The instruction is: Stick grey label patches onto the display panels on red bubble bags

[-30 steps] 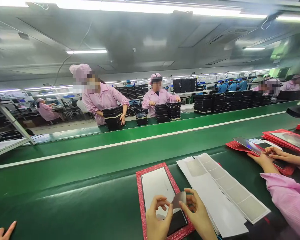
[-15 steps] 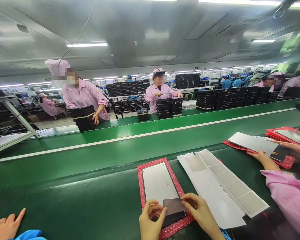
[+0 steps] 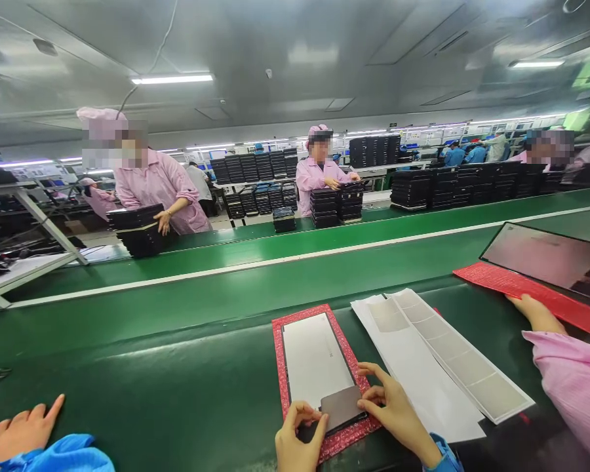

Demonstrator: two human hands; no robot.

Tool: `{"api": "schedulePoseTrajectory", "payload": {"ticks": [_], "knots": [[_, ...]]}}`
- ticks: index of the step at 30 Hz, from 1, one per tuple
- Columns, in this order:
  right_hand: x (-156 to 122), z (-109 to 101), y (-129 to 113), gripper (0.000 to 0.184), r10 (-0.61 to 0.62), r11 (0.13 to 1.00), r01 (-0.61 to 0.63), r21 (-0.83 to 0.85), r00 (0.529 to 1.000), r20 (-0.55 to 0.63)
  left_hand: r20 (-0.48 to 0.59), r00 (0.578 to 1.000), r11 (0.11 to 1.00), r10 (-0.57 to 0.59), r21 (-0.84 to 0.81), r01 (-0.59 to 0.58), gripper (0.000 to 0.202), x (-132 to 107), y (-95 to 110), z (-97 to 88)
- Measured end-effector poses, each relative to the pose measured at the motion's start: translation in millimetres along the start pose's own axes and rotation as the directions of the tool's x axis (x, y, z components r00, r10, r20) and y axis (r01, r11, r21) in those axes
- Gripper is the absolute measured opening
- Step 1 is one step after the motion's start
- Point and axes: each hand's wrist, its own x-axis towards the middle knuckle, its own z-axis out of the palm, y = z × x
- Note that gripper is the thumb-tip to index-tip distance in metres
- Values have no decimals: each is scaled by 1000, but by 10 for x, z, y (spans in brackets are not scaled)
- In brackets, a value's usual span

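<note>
You pinch a grey film piece (image 3: 343, 408) by its side edges between the nearly closed fingers of your left hand (image 3: 299, 436) and right hand (image 3: 397, 413), steadying it at the near end of a white panel (image 3: 317, 357) on a red mat (image 3: 278, 347).

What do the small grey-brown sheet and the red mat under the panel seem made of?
The small sheet looks like thin matte film, its edges very thin; exact material unclear. The red mat looks like speckled foam, pebbly and dull.

Green conveyor belt (image 3: 128, 354) beneath a red mat (image 3: 278, 367) and white sheets of grey pads (image 3: 452, 354)
</note>
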Motion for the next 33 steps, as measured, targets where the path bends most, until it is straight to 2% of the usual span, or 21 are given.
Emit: {"api": "schedulePoseTrajectory", "payload": {"ticks": [8,22,29,33], "knots": [[-6,-12,48,44,12,1000,-12,-3,999,37,58,997,996,-56,78,51,35,9,-90,-23],[-14,-19,43,40,12,1000,-12,-2,999,42,97,986,991,-133,38,130,42,45,13,-76],[-41,-3,-3,38,-19,999,22,-45,999,46,96,988,988,-125,100,115,45,34,15,-72],[-65,-3,-11,36,-56,989,61,-132,998,40,65,993,991,-96,96,89,46,29,14,-59]]}}
